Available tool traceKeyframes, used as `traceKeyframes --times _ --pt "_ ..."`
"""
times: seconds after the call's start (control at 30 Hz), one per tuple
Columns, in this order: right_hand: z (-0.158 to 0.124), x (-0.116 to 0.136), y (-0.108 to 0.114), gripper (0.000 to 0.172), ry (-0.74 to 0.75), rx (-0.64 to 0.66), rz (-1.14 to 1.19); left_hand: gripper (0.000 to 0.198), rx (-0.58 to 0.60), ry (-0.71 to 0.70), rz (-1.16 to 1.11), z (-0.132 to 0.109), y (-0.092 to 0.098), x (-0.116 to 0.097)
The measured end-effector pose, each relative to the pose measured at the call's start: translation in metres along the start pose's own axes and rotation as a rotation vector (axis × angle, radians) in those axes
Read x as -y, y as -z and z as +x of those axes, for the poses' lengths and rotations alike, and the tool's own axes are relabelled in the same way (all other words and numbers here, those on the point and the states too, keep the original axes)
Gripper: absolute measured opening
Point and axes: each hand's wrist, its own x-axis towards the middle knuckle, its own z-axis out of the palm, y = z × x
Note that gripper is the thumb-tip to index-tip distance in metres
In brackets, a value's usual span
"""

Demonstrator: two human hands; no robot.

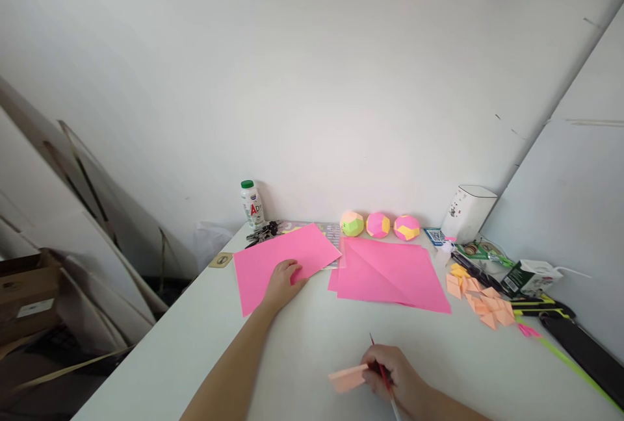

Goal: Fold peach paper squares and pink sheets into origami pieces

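Note:
My left hand rests on a pink sheet at the left of the white table, its fingers bent over the sheet's lower right edge; whether they grip it I cannot tell. Nearer the front edge, my right hand pinches a small folded peach paper and also holds a thin red brush-like tool, its dark tip pointing away from me. More pink sheets lie overlapped at the table's middle, to the right of my left hand.
Three paper balls line the wall beside a white container. Folded peach pieces, a small box and a black strip-like object lie at right. A white bottle and keys stand back left.

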Motion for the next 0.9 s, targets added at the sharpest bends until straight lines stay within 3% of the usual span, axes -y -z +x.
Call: traceKeyframes --times 0.9 --pt "-0.001 -0.001 0.0 0.012 0.035 0.006 -0.018 0.029 -0.052 -0.082 -0.045 0.002 -0.007 0.011"
